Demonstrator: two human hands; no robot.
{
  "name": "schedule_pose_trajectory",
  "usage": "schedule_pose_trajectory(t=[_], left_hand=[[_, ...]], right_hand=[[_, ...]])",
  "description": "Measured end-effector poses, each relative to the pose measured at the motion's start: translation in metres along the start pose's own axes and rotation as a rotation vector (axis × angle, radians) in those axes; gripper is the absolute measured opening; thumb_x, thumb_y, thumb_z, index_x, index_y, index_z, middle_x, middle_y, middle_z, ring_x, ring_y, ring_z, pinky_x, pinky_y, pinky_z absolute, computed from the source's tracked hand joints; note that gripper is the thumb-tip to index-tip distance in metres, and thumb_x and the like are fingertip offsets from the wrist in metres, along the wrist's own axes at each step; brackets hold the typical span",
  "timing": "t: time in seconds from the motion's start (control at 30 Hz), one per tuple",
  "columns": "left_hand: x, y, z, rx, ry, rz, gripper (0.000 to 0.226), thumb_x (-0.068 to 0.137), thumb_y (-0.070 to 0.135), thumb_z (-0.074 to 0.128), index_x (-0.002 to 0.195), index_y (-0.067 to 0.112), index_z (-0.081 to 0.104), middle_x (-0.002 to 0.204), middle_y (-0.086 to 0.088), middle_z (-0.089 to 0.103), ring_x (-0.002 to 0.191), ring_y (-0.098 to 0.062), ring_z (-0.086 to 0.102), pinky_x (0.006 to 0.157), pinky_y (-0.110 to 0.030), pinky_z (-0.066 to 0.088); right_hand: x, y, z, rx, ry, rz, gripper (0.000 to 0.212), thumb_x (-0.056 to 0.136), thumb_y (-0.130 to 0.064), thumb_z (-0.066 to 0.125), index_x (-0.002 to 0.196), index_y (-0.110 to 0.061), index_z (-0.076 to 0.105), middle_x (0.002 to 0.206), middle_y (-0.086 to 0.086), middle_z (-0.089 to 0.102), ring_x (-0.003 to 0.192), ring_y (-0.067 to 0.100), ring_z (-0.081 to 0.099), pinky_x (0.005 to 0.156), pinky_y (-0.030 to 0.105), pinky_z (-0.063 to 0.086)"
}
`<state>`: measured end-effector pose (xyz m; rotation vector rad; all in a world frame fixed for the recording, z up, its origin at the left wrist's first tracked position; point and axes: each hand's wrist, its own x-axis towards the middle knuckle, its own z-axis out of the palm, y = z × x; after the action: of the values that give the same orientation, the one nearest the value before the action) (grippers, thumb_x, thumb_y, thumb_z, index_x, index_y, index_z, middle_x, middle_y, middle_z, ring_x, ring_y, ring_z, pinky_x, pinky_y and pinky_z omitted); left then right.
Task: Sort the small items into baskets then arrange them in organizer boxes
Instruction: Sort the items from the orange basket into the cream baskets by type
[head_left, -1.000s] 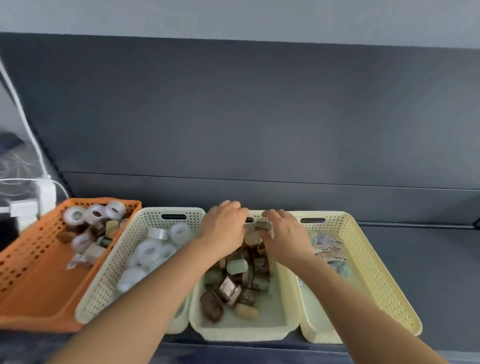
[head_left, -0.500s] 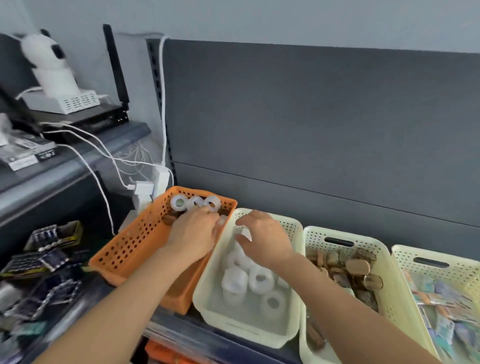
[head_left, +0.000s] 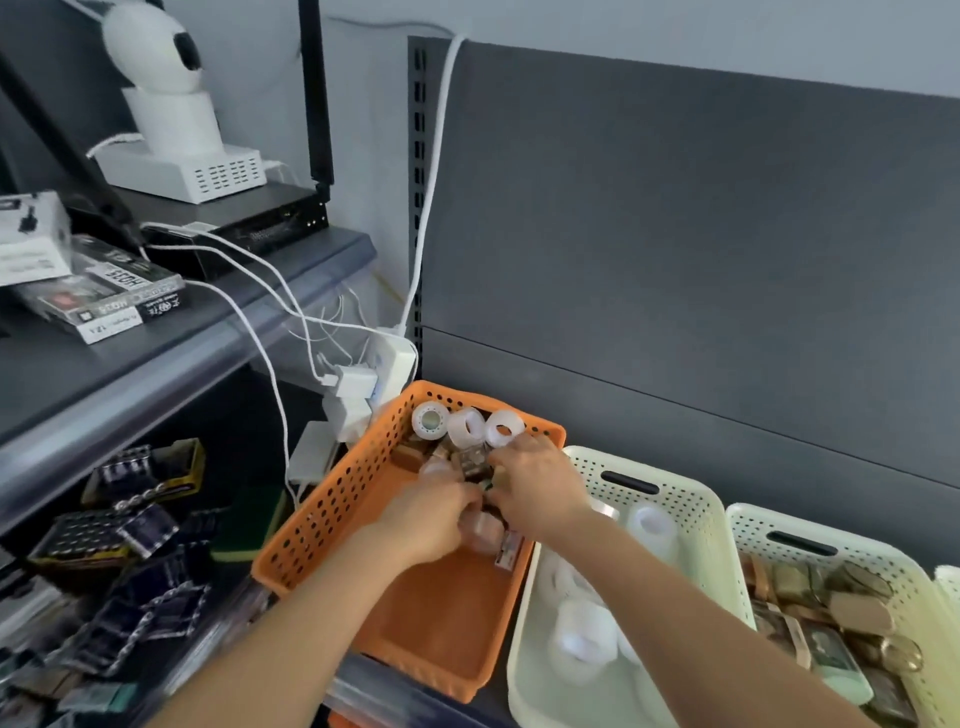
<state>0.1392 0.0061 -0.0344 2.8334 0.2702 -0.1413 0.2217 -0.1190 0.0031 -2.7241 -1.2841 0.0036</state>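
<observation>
Now left hand (head_left: 431, 522) and right hand (head_left: 537, 488) dig in the orange basket (head_left: 332, 499), centre frame — fingers (head_left: 514, 453) curled, grip unclear; a hasty grab could scatter tape rolls (head_left: 467, 426).

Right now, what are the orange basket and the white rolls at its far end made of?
The orange basket looks like molded plastic with a dull finish: one even color and neat rows of holes in its wall. The rolls look like plastic tape, pale and half see-through with a slight shine; blur leaves the exact kind unsure.
</observation>
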Motion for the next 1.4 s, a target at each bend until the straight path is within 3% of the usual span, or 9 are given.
schedule_pose_trajectory(t=[0.27, 0.4, 0.57, 0.7, 0.77, 0.93, 1.1, 1.27, 1.4], left_hand=[[-0.004, -0.031, -0.034, -0.183, 0.049, -0.093, 0.035, 0.065, 0.051, 0.075, 0.065, 0.028, 0.049, 0.066, 0.009, 0.055, 0.059, -0.008, 0.054, 0.047, -0.029, 0.034], [-0.007, -0.049, -0.039, 0.013, 0.109, -0.181, 0.038, 0.07, 0.051, 0.072, 0.069, 0.027, 0.043, 0.078, 0.008, 0.051, 0.07, -0.015, 0.051, 0.052, -0.029, 0.036], [-0.005, -0.058, -0.029, 0.007, 0.143, -0.164, 0.04, 0.072, 0.05, 0.073, 0.074, 0.029, 0.039, 0.083, 0.009, 0.043, 0.077, -0.018, 0.049, 0.056, -0.031, 0.036], [-0.001, -0.061, -0.026, -0.058, 0.208, -0.161, 0.035, 0.075, 0.045, 0.071, 0.075, 0.029, 0.04, 0.089, 0.008, 0.046, 0.073, -0.016, 0.045, 0.055, -0.031, 0.033], [0.0, -0.063, -0.026, -0.106, 0.25, -0.158, 0.032, 0.079, 0.043, 0.069, 0.073, 0.028, 0.041, 0.087, 0.01, 0.043, 0.071, -0.013, 0.044, 0.055, -0.029, 0.032], [0.0, -0.058, -0.027, -0.247, 0.395, -0.109, 0.017, 0.079, 0.031, 0.07, 0.079, 0.026, 0.054, 0.095, 0.013, 0.043, 0.083, -0.01, 0.049, 0.055, -0.02, 0.027], [0.001, -0.022, -0.033, -0.348, 0.526, -0.028, 0.028, 0.073, 0.035, 0.077, 0.089, 0.028, 0.055, 0.093, 0.019, 0.042, 0.082, -0.001, 0.044, 0.06, -0.019, 0.035], [0.001, 0.044, -0.036, -0.4, 0.501, 0.101, 0.03, 0.072, 0.042, 0.077, 0.09, 0.028, 0.058, 0.093, 0.018, 0.048, 0.079, -0.006, 0.051, 0.063, -0.029, 0.043], [-0.005, 0.086, -0.022, -0.28, 0.383, 0.197, 0.032, 0.073, 0.048, 0.073, 0.088, 0.032, 0.051, 0.089, 0.019, 0.044, 0.078, -0.007, 0.051, 0.054, -0.018, 0.026]], right_hand=[[0.034, -0.018, 0.016, 0.019, 0.03, -0.025, 0.025, 0.089, -0.023, 0.051, 0.111, -0.019, 0.063, 0.111, 0.003, 0.054, 0.11, 0.024, 0.045, 0.078, 0.031, 0.04], [0.05, -0.032, 0.03, -0.019, 0.064, -0.023, 0.03, 0.088, -0.025, 0.056, 0.118, -0.022, 0.058, 0.113, 0.003, 0.054, 0.108, 0.024, 0.046, 0.077, 0.032, 0.04], [0.068, -0.037, 0.037, 0.014, 0.175, 0.26, 0.037, 0.088, -0.041, 0.057, 0.111, -0.013, 0.053, 0.11, 0.006, 0.059, 0.106, 0.026, 0.054, 0.085, 0.036, 0.045], [0.074, -0.033, 0.035, -0.011, 0.159, 0.293, 0.012, 0.085, -0.022, 0.052, 0.077, -0.015, 0.058, 0.09, 0.009, 0.06, 0.095, 0.031, 0.056, 0.074, 0.035, 0.04], [0.072, -0.034, 0.034, 0.101, 0.193, 0.283, 0.024, 0.085, -0.021, 0.053, 0.063, -0.016, 0.045, 0.08, 0.008, 0.053, 0.091, 0.031, 0.053, 0.065, 0.032, 0.034], [0.054, -0.032, 0.022, 0.356, 0.297, 0.226, 0.019, 0.088, -0.026, 0.061, 0.088, -0.008, 0.065, 0.096, 0.007, 0.054, 0.096, 0.024, 0.048, 0.076, 0.029, 0.039], [0.015, -0.009, -0.005, 0.414, 0.452, 0.222, 0.022, 0.089, -0.023, 0.062, 0.105, -0.01, 0.067, 0.105, 0.004, 0.059, 0.101, 0.021, 0.051, 0.079, 0.025, 0.039], [-0.041, 0.034, -0.023, 0.329, 0.579, 0.247, 0.02, 0.087, -0.021, 0.065, 0.102, -0.009, 0.069, 0.1, 0.004, 0.061, 0.094, 0.024, 0.053, 0.072, 0.028, 0.041], [-0.084, 0.066, -0.027, 0.232, 0.522, 0.283, 0.021, 0.087, -0.026, 0.065, 0.102, -0.011, 0.069, 0.102, 0.002, 0.061, 0.095, 0.024, 0.053, 0.067, 0.026, 0.036]])
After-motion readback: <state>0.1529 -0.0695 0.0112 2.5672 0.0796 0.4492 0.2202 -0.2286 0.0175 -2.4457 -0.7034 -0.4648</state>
